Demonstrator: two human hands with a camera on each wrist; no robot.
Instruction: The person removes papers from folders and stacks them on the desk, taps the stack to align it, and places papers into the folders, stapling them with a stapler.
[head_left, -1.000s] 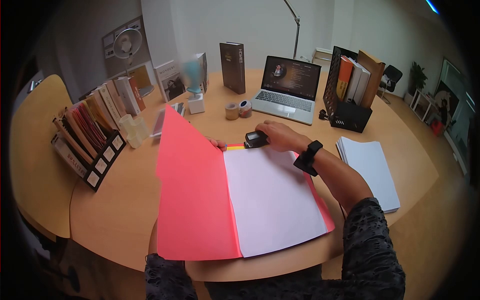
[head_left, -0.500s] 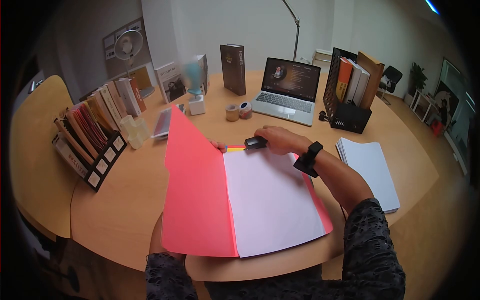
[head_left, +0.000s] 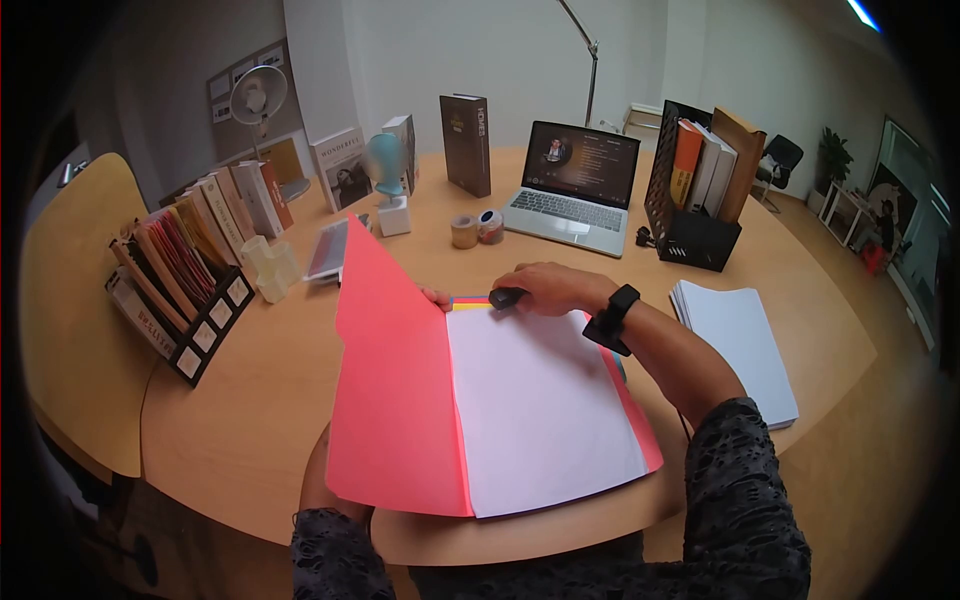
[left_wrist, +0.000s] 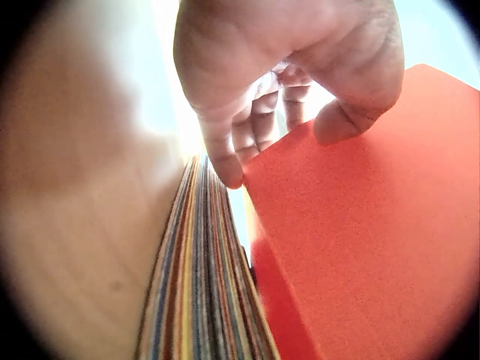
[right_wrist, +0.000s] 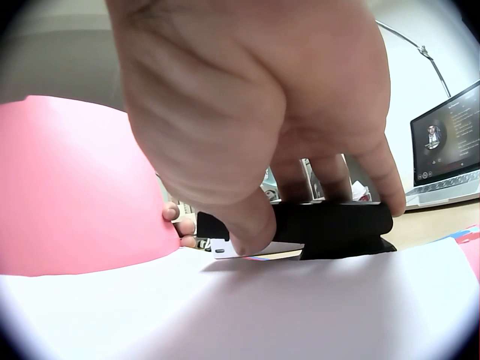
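Observation:
A red folder [head_left: 395,400] lies opened, its left cover raised and white paper [head_left: 540,400] on its right side. My left hand [head_left: 435,298] is mostly behind the cover; in the left wrist view its thumb [left_wrist: 341,124] and fingers pinch the cover's edge beside a thick stack of coloured folder edges [left_wrist: 202,262]. My right hand [head_left: 560,288] grips a black stapler [right_wrist: 330,221] at the paper's far edge, thumb on the near side and fingers across the far side. Yellow, red and blue edges [head_left: 468,302] show beyond the paper.
A stack of white paper [head_left: 735,350] lies to the right. Tape rolls [head_left: 465,232], a laptop [head_left: 575,190] and a black file holder [head_left: 697,245] stand farther back. To the left are a file rack [head_left: 210,325] and a cream-coloured holder [head_left: 270,270].
My right hand has brought the stapler slightly nearer to the paper's far edge and turned it. The raised red cover has swung a little to the right. My left hand keeps its place.

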